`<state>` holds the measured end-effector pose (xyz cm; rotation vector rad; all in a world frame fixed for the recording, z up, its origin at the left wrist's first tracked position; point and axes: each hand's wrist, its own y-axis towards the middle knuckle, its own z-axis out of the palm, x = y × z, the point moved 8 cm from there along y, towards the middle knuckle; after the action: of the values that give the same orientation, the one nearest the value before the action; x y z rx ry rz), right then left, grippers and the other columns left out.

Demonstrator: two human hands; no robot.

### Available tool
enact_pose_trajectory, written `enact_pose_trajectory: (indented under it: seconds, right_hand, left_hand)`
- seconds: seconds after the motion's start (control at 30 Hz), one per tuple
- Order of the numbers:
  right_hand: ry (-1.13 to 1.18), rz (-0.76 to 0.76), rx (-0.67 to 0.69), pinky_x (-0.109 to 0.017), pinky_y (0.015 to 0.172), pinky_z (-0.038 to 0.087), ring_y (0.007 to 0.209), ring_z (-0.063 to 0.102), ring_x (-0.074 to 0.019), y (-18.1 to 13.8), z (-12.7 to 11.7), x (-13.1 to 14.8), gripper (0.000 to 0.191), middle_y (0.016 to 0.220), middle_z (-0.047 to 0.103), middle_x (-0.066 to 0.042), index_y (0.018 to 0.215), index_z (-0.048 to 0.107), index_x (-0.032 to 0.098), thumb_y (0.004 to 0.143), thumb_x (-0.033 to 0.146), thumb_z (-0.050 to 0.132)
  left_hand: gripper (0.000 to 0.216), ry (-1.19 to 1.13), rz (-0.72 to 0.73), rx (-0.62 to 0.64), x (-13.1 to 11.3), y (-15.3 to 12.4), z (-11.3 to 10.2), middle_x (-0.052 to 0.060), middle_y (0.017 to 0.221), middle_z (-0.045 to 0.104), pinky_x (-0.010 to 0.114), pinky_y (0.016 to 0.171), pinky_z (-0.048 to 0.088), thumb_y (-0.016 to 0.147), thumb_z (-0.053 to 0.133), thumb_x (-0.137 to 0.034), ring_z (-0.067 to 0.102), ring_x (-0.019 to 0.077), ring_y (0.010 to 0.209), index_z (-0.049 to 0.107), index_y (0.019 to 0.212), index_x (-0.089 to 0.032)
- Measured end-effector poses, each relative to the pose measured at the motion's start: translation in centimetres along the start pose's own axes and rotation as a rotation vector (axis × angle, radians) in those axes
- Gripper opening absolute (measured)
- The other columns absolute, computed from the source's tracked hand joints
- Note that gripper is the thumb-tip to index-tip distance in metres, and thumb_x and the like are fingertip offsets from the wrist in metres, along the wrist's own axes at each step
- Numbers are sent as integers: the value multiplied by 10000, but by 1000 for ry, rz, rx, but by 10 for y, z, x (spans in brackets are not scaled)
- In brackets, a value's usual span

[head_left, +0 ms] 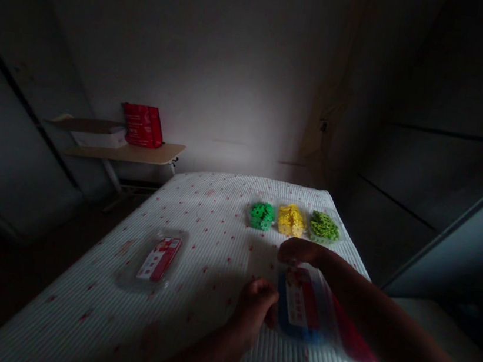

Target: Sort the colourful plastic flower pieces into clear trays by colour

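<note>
My left hand (255, 306) grips the near left edge of a clear plastic box with a red, white and blue label (303, 305) that lies on the white striped table cover (211, 242). On the box's far edge rests my right hand (298, 251), fingers curled over it. Beyond my right hand sit three small clear tubs of pieces: dark green (261, 215), yellow (291, 219) and light green (323, 226). A second clear box with a red and white label (156, 259) lies apart on the left of the table. The room is dim.
A small wooden side table (129, 152) with a red packet (142, 125) and a white box (98, 137) stands against the far wall at left. Dark floor lies left of the table. A grey panel (459, 245) rises at the right.
</note>
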<state>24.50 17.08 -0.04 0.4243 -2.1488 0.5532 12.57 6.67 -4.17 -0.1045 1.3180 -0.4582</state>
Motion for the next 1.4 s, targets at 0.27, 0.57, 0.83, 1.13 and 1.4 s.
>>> enact_pose_trajectory:
  seconds: [0.27, 0.57, 0.83, 1.13, 1.4]
  right_hand:
    - [-109, 28, 12, -193, 430, 345, 460, 435, -72, -3, 0, -1, 241, 512, 516, 26, 597, 596, 130, 739, 325, 584]
    - [-369, 131, -443, -267, 750, 474, 898, 617, -194, -29, -69, 10, 268, 1025, 670, -106, 998, 657, 138, 836, 215, 459]
    - [-549, 571, -826, -398, 853, 444, 1081, 551, -313, -94, -145, -36, 359, 1192, 562, -186, 1123, 589, 144, 784, 231, 512]
    - [-207, 767, -782, -209, 412, 492, 473, 601, -106, -92, -142, -106, 548, 842, 669, -121, 1354, 316, 97, 840, 198, 479]
    - [-39, 748, -727, -163, 379, 461, 383, 556, -76, -62, -130, -99, 602, 679, 645, -47, 1341, 307, 113, 789, 142, 546]
  left_hand:
    - [262, 43, 7, 18, 0, -4, -4, -54, 516, 494, 192, 373, 323, 616, 625, -375, 452, 80, 391, 494, 712, -170]
    - [219, 514, 487, -85, -73, 19, -22, 21, 807, 594, 267, 695, 471, 730, 548, -250, 575, 140, 748, 574, 933, -172]
    - [453, 1428, 854, -115, -132, 73, 28, 67, 1132, 559, 384, 898, 396, 739, 570, -185, 463, 248, 1068, 558, 1185, -266]
    - [311, 1661, 711, -113, -119, 128, 57, 85, 1038, 588, 446, 956, 283, 865, 380, -200, 442, 257, 1080, 670, 972, -231]
    - [289, 1677, 668, -81, -122, 125, 24, 104, 1003, 604, 385, 893, 353, 858, 410, -255, 489, 256, 1031, 678, 932, -179]
